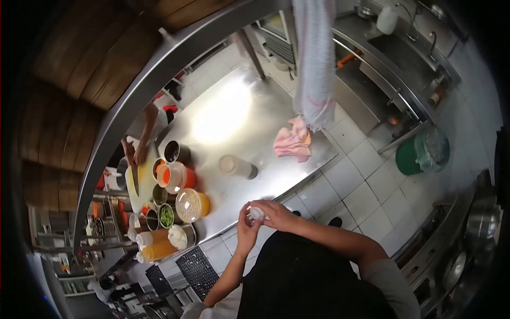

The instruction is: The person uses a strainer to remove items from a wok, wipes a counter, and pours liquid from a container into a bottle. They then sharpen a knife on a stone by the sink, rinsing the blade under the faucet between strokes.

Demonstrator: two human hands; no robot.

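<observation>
A white object (256, 213), small and partly hidden, sits in the grip of both hands, the fingers of the left hand (246, 225) and right hand (277, 216) closed about it in front of a black apron (297, 271), by the near edge of a steel table (212, 159). Glare whitens the far part of the metal. A pale bottle (236, 166) with a dark end is on the table near the hands; a pink cloth (292, 142) lies crumpled toward the right corner, below a hanging white towel (313, 58). Tubs crowd the left end: one of orange contents (187, 178), one under a clear domed lid (191, 205), one of chopped greens (167, 215), with yellow squeeze bottles (159, 250) at the corner. Across from them, a co-worker's hands (139, 153) work a knife (135, 179) over a pale board (137, 198). White tiles (345, 183) cover the kitchen floor, a black mat (196, 272) at left, a green bin (409, 158) with a clear liner at right. Beyond stands a steel sink (398, 48); brown stacks (90, 58) fill the upper left, behind a metal rail (125, 98).
</observation>
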